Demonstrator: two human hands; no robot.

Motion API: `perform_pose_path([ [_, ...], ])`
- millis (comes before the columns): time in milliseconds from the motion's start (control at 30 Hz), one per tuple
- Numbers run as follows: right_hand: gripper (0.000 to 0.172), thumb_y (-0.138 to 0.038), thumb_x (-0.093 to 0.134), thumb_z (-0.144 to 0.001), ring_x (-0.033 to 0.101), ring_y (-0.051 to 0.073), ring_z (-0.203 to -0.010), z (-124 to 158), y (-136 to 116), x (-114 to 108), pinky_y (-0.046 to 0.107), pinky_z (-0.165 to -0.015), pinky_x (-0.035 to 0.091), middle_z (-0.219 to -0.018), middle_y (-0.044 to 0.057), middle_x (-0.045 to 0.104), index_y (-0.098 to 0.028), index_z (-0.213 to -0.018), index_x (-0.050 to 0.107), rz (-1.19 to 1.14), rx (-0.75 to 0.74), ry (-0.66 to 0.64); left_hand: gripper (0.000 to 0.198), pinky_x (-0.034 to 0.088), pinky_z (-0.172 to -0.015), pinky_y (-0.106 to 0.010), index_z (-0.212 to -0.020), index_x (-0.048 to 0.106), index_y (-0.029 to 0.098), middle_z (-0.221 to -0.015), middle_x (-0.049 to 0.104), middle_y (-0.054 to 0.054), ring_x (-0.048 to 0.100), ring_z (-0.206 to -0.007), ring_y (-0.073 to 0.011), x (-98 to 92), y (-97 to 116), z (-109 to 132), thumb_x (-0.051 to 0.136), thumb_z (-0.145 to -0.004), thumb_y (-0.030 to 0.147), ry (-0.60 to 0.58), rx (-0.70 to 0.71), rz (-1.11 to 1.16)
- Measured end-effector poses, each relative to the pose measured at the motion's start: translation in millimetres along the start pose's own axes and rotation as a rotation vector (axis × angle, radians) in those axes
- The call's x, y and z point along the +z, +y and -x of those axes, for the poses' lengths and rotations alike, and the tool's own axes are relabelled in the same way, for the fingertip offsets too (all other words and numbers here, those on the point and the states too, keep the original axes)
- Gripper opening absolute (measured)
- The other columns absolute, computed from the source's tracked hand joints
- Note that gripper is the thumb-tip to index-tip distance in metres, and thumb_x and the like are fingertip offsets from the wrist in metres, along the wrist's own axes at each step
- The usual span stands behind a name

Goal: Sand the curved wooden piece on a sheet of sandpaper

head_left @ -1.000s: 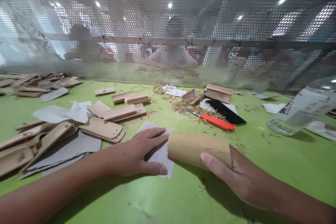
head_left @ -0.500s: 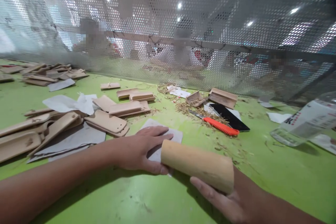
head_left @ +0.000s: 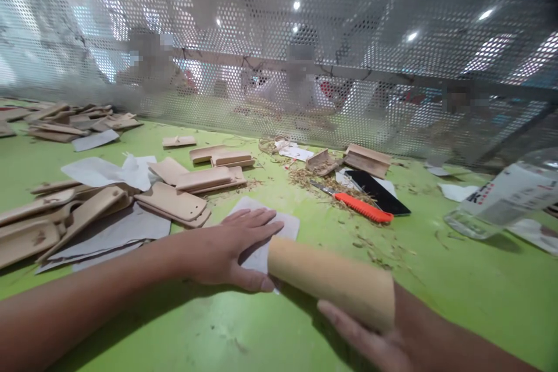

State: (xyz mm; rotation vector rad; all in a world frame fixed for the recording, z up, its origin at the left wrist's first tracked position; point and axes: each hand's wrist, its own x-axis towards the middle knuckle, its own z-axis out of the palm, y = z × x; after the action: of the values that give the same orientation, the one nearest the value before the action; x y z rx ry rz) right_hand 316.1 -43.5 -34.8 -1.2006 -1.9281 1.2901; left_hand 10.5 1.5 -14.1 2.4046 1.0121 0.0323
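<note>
Bamboo piece (head_left: 331, 280) at paper (head_left: 285, 222) edge, tabletop (head_left: 209, 331) alongside

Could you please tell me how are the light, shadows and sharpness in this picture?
Head view: ceiling lights glare through the perforated screen, and people behind it are blurred, partly pixelated; head view again: shadows lie on the green table under the left forearm and tan cylinder, while the right hand looks slightly soft.

"My feed's up. What's this side of the mesh (head_left: 244, 106)?"

"I see a red knife (head_left: 364, 207), tip among the shavings (head_left: 297, 177), handle just beside a black phone (head_left: 380, 195)!"

"And far right?"

"I've got a clear, white-labelled bottle (head_left: 501, 196) there, paper scraps (head_left: 457, 192) near it, and bright lights (head_left: 297, 5) glinting through the mesh!"
</note>
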Motion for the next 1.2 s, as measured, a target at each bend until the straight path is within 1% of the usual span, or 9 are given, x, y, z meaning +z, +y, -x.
perform_pose_path([
  [167,0.061,-0.038,0.076,-0.087,0.072,0.04,-0.112,4.2,-2.8,2.9,0.051,-0.096,0.062,-0.132,0.012,0.073,-0.029,-0.146,0.063,0.323,-0.109,0.051,0.098,0.011,-0.127,-0.057,-0.167,0.024,0.021,-0.172,0.01,-0.015,0.008,-0.159,-0.0383,-0.5,1.3,-0.2,0.068,-0.092,0.066,-0.023,-0.011,-0.032],
  [300,0.048,-0.044,0.065,-0.095,0.075,0.039,-0.105,-1.8,-10.9,1.4,0.05,-0.091,0.064,-0.12,0.014,0.078,-0.026,-0.138,0.07,0.4,-0.109,0.061,0.1,0.007,-0.127,-0.058,-0.167,0.023,0.017,-0.172,0.006,-0.017,0.004,-0.159,-0.0391,-1.1,2.0,-0.9,0.067,-0.093,0.067,-0.05,-0.044,-0.032],
  [567,0.051,-0.041,0.061,-0.096,0.078,0.034,-0.099,-8.7,-16.6,-1.6,0.043,-0.081,0.068,-0.12,0.011,0.079,-0.027,-0.145,0.064,0.392,-0.184,0.076,0.096,0.009,-0.127,-0.056,-0.168,0.022,0.021,-0.173,0.007,-0.014,0.005,-0.159,-0.0388,-0.6,0.7,-0.2,0.065,-0.095,0.067,-0.043,-0.034,-0.047],
  [667,0.054,-0.045,0.06,-0.096,0.079,0.032,-0.103,-11.4,-13.0,-3.8,0.04,-0.081,0.069,-0.121,0.01,0.079,-0.027,-0.147,0.061,0.418,-0.209,-0.027,0.094,0.009,-0.128,-0.054,-0.167,0.024,0.02,-0.173,0.007,-0.014,0.004,-0.159,-0.0379,-0.5,2.1,0.3,0.064,-0.095,0.066,-0.05,-0.036,-0.059],
  [733,0.048,-0.047,0.057,-0.096,0.08,0.033,-0.096,-18.8,-8.8,-10.5,0.043,-0.077,0.069,-0.115,0.012,0.08,-0.024,-0.137,0.068,0.539,-0.204,0.11,0.095,0.008,-0.127,-0.055,-0.168,0.019,0.021,-0.174,0.004,-0.013,0.003,-0.16,-0.0368,-0.2,3.9,0.6,0.061,-0.097,0.067,-0.061,-0.06,-0.068],
  [800,0.047,-0.047,0.056,-0.097,0.077,0.039,-0.106,-28.0,-4.5,-19.2,0.053,-0.088,0.066,-0.12,0.017,0.078,-0.019,-0.131,0.071,0.568,-0.203,0.227,0.097,0.009,-0.127,-0.056,-0.169,0.014,0.023,-0.174,0.003,-0.011,0.003,-0.16,-0.036,-0.6,5.7,0.4,0.06,-0.096,0.069,-0.073,-0.084,-0.073],
  [900,0.043,-0.047,0.055,-0.098,0.07,0.04,-0.12,-35.8,-1.0,-27.3,0.056,-0.102,0.058,-0.128,0.015,0.075,-0.024,-0.132,0.069,0.526,-0.245,0.347,0.096,0.02,-0.126,-0.052,-0.167,0.022,0.024,-0.174,0.019,-0.011,0.017,-0.158,-0.0364,-5.9,6.6,-1.5,0.061,-0.093,0.072,0.015,-0.115,-0.083],
  [1033,0.039,-0.048,0.056,-0.098,0.072,0.039,-0.116,-35.6,-0.6,-27.1,0.056,-0.099,0.059,-0.125,0.014,0.076,-0.026,-0.127,0.07,0.495,-0.26,0.399,0.065,0.026,-0.118,-0.064,-0.156,0.041,0.025,-0.161,0.04,-0.014,0.033,-0.147,-0.0405,-22.4,1.5,-5.9,0.054,-0.101,0.056,0.238,-0.274,-0.166],
  [1200,0.045,-0.047,0.056,-0.097,0.074,0.041,-0.111,-37.6,-0.5,-29.3,0.058,-0.099,0.059,-0.118,0.019,0.078,-0.015,-0.126,0.07,0.485,-0.23,0.396,0.062,0.042,-0.105,-0.062,-0.129,0.06,0.017,-0.137,0.054,-0.019,0.048,-0.129,-0.0444,-33.3,-7.2,-10.2,0.076,-0.082,0.054,0.248,-0.427,-0.22],
])
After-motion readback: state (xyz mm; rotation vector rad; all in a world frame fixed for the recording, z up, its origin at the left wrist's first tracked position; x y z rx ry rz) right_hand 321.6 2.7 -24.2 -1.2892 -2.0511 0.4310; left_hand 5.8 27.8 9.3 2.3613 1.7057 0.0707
